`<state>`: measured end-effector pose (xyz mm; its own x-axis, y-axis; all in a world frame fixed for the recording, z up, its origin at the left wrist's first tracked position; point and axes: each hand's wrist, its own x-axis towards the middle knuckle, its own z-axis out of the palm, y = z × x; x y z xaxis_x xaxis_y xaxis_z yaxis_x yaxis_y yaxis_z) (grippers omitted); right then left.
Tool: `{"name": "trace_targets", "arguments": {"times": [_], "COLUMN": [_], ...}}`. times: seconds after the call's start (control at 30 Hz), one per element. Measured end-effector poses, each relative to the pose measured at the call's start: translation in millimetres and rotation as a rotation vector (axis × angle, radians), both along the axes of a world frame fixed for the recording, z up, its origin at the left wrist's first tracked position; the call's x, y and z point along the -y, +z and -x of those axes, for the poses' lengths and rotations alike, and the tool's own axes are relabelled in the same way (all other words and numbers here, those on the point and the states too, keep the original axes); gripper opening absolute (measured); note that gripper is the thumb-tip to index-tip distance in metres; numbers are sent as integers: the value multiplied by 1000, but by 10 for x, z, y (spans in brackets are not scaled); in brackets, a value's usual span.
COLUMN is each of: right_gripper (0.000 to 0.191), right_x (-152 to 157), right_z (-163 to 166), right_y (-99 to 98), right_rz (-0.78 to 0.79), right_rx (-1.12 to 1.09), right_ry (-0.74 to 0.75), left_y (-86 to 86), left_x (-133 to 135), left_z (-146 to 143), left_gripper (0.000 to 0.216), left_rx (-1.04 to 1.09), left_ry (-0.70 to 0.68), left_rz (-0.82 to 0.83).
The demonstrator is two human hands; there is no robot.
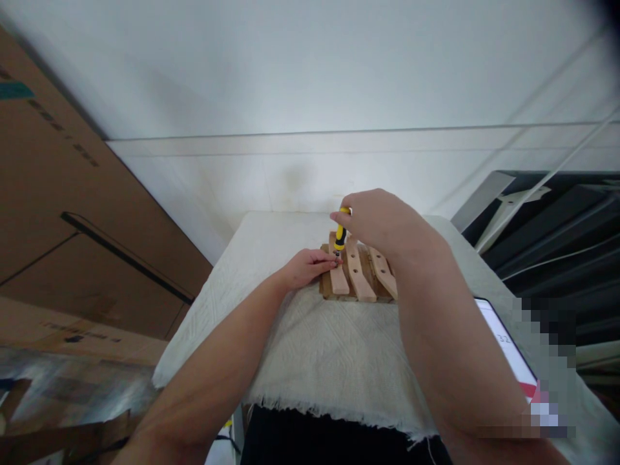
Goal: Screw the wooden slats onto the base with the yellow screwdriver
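Note:
My right hand (371, 216) is closed round the top of a yellow and black screwdriver (341, 237), which points downward. Its tip meets the leftmost of several pale wooden pieces with holes (340, 282), lying on a darker wooden board (327, 292). From the left, my left hand (309, 268) reaches in with thumb and forefinger pinched at the screwdriver's tip. Whatever sits between those fingertips is too small to make out. Beside that piece lie a middle wooden piece (361, 282) and a right one (384, 274), partly hidden by my right forearm.
A pale cloth (339, 349) with a frayed front edge covers the table. At the right, a phone or tablet with a lit screen (504, 339) lies partly behind my right arm. Large cardboard (97, 213) stands left, a white wall (290, 77) behind, dark stacked panels (571, 239) right.

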<state>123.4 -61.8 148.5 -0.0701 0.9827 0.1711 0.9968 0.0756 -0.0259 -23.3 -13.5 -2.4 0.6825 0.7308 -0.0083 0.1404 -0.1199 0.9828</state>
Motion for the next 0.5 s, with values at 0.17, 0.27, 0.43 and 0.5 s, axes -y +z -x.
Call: {"name": "trace_targets", "arguments": {"times": [0.17, 0.27, 0.43, 0.5], "right_gripper": [33, 36, 49, 44], "right_x": [108, 120, -6, -26], "right_z": [-107, -161, -159, -161], "right_y": [67, 79, -20, -42], "right_rz": [56, 88, -3, 2], "right_rx": [-57, -4, 50, 20], "right_ry": [265, 141, -114, -30], "left_y": [-1, -5, 0, 3], "left_x": [4, -1, -3, 1], "left_z": [1, 2, 1, -1], "left_gripper": [34, 34, 34, 33], "left_rx": [7, 3, -6, -2], "left_ry": [-10, -13, -2, 1], "left_rz": [-30, -37, -42, -38]}}
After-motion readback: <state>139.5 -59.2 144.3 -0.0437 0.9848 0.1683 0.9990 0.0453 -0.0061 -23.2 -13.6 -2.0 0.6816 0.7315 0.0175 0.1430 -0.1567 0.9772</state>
